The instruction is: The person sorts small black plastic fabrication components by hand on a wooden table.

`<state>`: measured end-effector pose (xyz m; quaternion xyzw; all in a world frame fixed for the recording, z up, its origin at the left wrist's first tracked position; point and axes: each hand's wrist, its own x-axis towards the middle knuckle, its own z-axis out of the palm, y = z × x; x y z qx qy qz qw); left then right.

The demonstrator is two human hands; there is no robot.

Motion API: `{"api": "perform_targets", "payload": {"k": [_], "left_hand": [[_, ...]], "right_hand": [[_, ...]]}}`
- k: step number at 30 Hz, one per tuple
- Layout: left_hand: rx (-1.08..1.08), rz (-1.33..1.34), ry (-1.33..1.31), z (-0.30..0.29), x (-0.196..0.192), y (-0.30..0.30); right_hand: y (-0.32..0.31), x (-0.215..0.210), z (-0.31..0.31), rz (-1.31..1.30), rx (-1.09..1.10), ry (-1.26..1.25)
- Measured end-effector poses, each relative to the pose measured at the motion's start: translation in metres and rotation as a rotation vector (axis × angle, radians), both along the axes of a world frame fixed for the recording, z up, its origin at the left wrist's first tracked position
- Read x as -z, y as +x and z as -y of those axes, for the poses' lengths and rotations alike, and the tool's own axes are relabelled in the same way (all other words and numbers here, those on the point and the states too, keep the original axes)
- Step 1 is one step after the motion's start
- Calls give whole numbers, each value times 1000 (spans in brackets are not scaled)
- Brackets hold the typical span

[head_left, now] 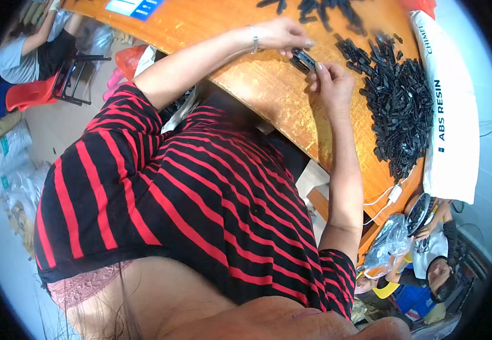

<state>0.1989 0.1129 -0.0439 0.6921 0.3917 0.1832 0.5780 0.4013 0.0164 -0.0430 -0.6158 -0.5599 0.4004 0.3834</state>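
Observation:
Near the table's front edge, my two hands meet over a small, long black plastic part (pixel 302 60). My right hand (pixel 335 85) pinches its near right end between thumb and fingers. At the far left end, my left hand (pixel 280 35) has its fingers bent around the part, the forefinger reaching over it. Fine details of the part are too small to make out. To the right of my hands lies a large heap of similar black plastic parts (pixel 399 107). More loose black parts (pixel 328 11) are scattered at the table's far side.
The orange wooden table (pixel 257 82) carries a white sack (pixel 455 113) along its right side. A white cable with an inline switch (pixel 395 192) hangs by the heap. A blue-and-white card (pixel 135 8) lies far left. Other people sit at left, near a red chair (pixel 33 93), and lower right.

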Motion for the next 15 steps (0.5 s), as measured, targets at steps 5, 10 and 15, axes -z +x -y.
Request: {"api": "perform_targets", "payload": {"k": [5, 10, 15], "left_hand": [[-31, 48, 46, 6, 22, -1], [-82, -4, 107, 8, 29, 3], [-158, -129, 221, 12, 35, 9]], "right_hand": [[-1, 12, 1, -291, 81, -191], [-6, 11, -4, -234, 137, -282], [-7, 17, -7, -237, 151, -298]]}}
